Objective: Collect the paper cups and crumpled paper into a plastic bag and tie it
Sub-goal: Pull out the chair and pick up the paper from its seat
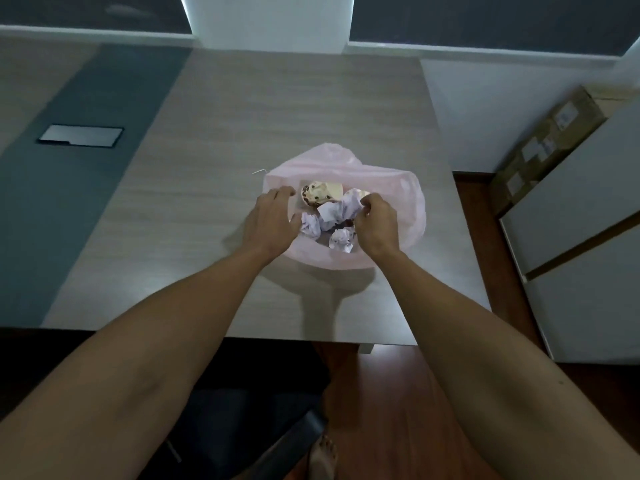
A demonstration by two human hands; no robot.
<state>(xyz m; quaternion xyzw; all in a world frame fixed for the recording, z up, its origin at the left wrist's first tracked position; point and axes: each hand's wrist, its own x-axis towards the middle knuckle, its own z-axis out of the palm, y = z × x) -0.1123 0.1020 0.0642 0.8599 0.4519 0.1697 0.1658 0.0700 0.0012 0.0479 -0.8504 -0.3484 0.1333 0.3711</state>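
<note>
Several crumpled paper balls (329, 220) and a spotted paper cup (320, 194) lie inside the thin pink plastic bag (408, 202) on the wood-grain table (242, 116): light, soft, crushable. Left hand (273, 220) spreads relaxed on the rim; right hand (375, 225) pinches the rim, the best hold for tying.

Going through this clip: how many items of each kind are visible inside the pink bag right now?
Paper cups: 1, lying on its side
Crumpled paper balls: 3
Total: 4 visible in the bag; the right hand may hide more.
</note>
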